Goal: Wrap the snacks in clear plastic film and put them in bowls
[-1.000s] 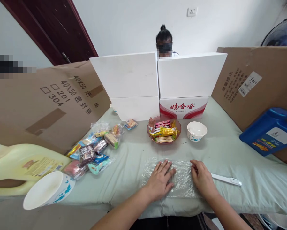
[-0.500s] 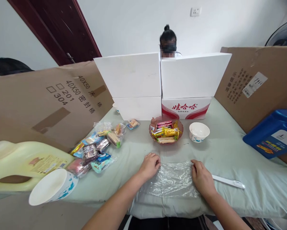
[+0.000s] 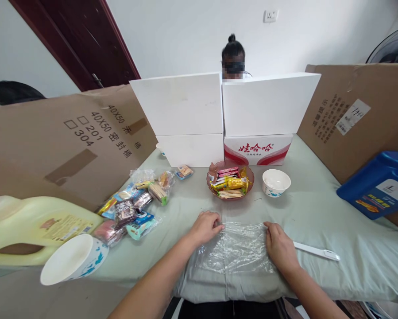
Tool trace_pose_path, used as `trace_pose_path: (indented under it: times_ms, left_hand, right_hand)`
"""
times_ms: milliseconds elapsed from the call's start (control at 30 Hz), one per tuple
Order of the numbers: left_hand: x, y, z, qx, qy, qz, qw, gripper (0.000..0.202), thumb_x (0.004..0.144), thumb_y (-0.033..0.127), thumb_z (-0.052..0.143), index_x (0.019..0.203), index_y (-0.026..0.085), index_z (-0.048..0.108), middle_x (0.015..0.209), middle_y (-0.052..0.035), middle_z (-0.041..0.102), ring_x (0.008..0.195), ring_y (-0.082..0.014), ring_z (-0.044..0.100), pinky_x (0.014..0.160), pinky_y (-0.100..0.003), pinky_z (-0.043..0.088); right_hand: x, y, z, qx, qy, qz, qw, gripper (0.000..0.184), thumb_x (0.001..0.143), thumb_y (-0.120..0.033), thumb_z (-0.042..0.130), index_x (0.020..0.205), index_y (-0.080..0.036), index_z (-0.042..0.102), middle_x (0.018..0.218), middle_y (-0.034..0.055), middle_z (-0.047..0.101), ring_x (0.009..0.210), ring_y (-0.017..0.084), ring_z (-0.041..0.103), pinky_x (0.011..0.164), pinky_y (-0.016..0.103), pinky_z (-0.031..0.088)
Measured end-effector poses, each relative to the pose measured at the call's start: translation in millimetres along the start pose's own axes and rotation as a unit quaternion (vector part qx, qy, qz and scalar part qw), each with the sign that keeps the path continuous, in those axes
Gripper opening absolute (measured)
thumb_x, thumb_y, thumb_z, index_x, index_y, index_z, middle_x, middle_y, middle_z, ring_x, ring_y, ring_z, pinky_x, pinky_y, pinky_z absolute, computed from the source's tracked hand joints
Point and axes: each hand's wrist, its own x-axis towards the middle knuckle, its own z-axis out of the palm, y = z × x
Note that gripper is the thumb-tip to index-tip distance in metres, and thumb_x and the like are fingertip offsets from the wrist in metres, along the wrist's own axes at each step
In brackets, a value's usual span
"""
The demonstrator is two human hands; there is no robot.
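A crumpled sheet of clear plastic wrap (image 3: pixel 237 248) lies on the pale green cloth (image 3: pixel 314 212) in front of me. My left hand (image 3: pixel 205 227) pinches the sheet's far left corner with curled fingers. My right hand (image 3: pixel 278 248) rests at the sheet's right edge, fingers curled down onto the film. Just beyond the sheet stands a reddish bowl of wrapped snacks (image 3: pixel 230 180), with a small white bowl (image 3: pixel 276 181) to its right.
A white plastic tool (image 3: pixel 316 251) lies right of my right hand. Several snack packets (image 3: pixel 132 208) are piled at left, near a yellow jug (image 3: pixel 36 226) and a white bowl (image 3: pixel 71 259). A blue jug (image 3: pixel 381 184) leans at right. Cardboard and white boxes (image 3: pixel 225 115) wall the back; a person sits behind.
My left hand lifted off the middle of the plastic wrap and moved to its far left corner, closing on it. The right hand stayed at the right edge.
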Motion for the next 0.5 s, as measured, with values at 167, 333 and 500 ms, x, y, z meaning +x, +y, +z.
trace_pose_path:
  times_ms: [167,333,500]
  left_hand:
    - [0,-8,-2.9,0.030,-0.024,0.005,0.999,0.004,0.080,0.019,0.067,0.077,0.020,0.064,0.079,0.0009,0.068,0.082,-0.0175,0.060,0.078,-0.028,0.039]
    - [1,-9,-8.0,0.063,-0.024,-0.011,0.998,0.004,0.083,0.016,0.062,0.083,0.020,0.063,0.079,0.0003,0.068,0.079,-0.0177,0.061,0.075,-0.028,0.040]
    - [-7,18,-5.5,0.132,0.030,-0.021,0.991,0.009,0.085,0.013,0.057,0.092,0.016,0.063,0.095,-0.0096,0.067,0.095,-0.0271,0.058,0.084,-0.040,0.041]
  right_hand:
    - [0,0,3,-0.008,0.008,0.019,1.000,0.027,0.092,-0.016,0.036,0.110,-0.017,0.056,0.099,0.0070,0.066,0.079,0.019,0.065,0.069,0.031,0.050]
    - [2,1,3,-0.003,0.007,0.023,1.000,0.028,0.092,-0.016,0.035,0.111,-0.017,0.056,0.100,0.0077,0.066,0.079,0.018,0.065,0.068,0.030,0.050]
    - [3,0,2,-0.010,0.001,0.029,1.000,0.028,0.093,-0.019,0.036,0.111,-0.017,0.057,0.101,0.0080,0.066,0.078,0.019,0.065,0.067,0.030,0.050]
